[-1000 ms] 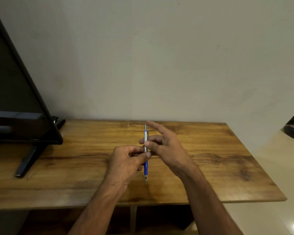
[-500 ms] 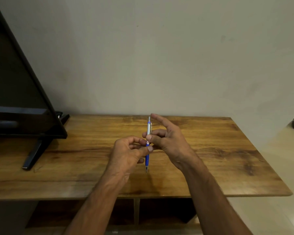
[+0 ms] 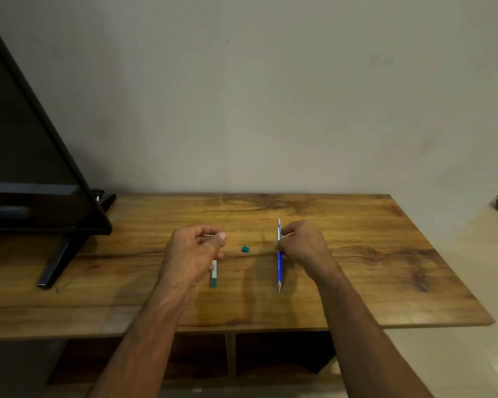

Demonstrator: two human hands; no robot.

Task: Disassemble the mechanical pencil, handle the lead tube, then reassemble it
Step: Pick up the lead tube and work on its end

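The right hand (image 3: pixel 302 245) has its fingers curled round a blue and silver mechanical pencil (image 3: pixel 279 255), pinching it about halfway along the barrel. The pencil runs near to far above the wooden table (image 3: pixel 385 254), with its metal tip towards the near edge and its silver end towards the wall. The left hand (image 3: pixel 191 251) is held off to the left, well apart from the right hand, with its fingers curled in and its thumb tip close to the forefinger. A slim green and white lead tube (image 3: pixel 214 273) sticks out from under this hand towards the near edge. Its far end is hidden behind the fingers, so I cannot tell whether the hand grips the tube or the tube lies loose on the table beneath it. A small teal cap (image 3: pixel 245 249) rests on the tabletop between the two hands, touching neither. At the far left of the table stands a black flat screen (image 3: pixel 26 168) on a black angled leg (image 3: pixel 61 257).
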